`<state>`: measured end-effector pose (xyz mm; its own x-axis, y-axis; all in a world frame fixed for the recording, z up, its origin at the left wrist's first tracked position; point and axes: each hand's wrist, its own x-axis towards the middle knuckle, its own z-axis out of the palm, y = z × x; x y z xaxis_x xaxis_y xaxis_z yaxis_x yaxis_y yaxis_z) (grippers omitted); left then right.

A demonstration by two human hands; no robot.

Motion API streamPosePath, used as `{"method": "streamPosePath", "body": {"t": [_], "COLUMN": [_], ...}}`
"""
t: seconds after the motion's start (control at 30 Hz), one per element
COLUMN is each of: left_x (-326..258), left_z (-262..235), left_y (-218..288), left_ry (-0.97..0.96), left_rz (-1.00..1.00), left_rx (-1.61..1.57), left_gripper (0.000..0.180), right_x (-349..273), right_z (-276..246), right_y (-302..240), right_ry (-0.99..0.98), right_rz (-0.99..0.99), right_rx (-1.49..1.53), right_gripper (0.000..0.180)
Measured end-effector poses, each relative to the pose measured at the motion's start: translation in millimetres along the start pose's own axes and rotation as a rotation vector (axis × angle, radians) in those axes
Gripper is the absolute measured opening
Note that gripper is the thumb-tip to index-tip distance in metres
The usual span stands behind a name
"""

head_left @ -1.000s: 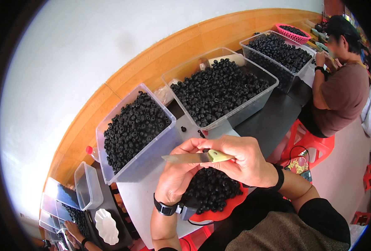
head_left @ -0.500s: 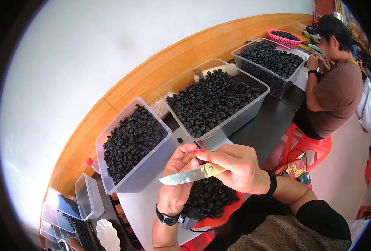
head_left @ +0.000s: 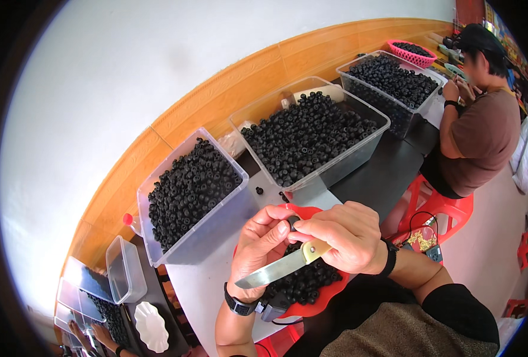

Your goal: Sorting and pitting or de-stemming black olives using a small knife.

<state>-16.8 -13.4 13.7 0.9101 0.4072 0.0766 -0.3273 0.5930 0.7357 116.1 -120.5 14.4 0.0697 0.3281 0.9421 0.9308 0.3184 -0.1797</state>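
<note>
My left hand [head_left: 253,241] pinches a small black ring-like piece [head_left: 293,222] between thumb and fingertips. In my right hand [head_left: 356,241] is a folding knife [head_left: 273,270] with a pale yellow handle, held in the curled fingers. Its blade points left and slightly down, across the front of my left palm and away from the piece. The right thumb and forefinger meet at the piece too. Beneath both hands sits a red scalloped bowl [head_left: 313,309], partly hidden, holding many similar black pieces [head_left: 307,284].
Clear bins of black pieces stand left [head_left: 193,266], centre [head_left: 348,159] and far right [head_left: 389,119], with a pink basket [head_left: 419,58] beyond. A person [head_left: 484,128] sits at right on a red stool [head_left: 454,207]. Another person's hands [head_left: 101,334] reach in at lower left, near a white dish [head_left: 151,327].
The black piece now shows between my fingertips. My right hand and the knife have shifted slightly right and down, with the blade tilted more steeply. Another person's hands have come into sight at lower left.
</note>
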Motion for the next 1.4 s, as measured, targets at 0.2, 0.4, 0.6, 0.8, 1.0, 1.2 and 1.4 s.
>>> {"method": "streamPosePath", "body": {"t": [0.2, 0.4, 0.6, 0.8, 1.0, 1.2, 1.4], "left_x": [1.4, 2.6, 3.2, 3.7, 3.0, 3.6, 4.0], "left_z": [-2.5, -8.2, -8.4, -4.8, -4.3, -5.3, -10.7], "left_y": [-2.6, -2.8, 0.0, -0.8, -0.3, -0.8, -2.5], "left_ry": [0.049, 0.039, 0.089, 0.083, 0.082, 0.065, 0.031], "left_rz": [0.023, 0.095, 0.128, 0.121, 0.119, 0.108, 0.138], "left_rx": [0.035, 0.119, 0.166, 0.166, 0.159, 0.145, 0.108], "left_gripper": [0.016, 0.016, 0.02, 0.024, 0.023, 0.02, 0.012], "right_x": [-4.3, -11.8, -6.3, -9.6, -8.0, -9.1, -6.3], "right_z": [-0.9, -6.9, -24.2, -20.7, -21.9, -22.2, -22.4], "right_y": [5.2, 14.8, 9.8, 4.7, 4.3, 5.0, 8.1], "right_ry": [-0.035, -0.191, -0.318, -0.289, -0.291, -0.266, -0.244], "right_rz": [0.015, 0.202, 0.667, 0.511, 0.451, 0.444, 0.368], "right_rx": [0.053, 0.148, 0.5, 0.444, 0.364, 0.328, 0.326], "right_gripper": [0.024, 0.025, 0.028, 0.029, 0.031, 0.031, 0.028]}}
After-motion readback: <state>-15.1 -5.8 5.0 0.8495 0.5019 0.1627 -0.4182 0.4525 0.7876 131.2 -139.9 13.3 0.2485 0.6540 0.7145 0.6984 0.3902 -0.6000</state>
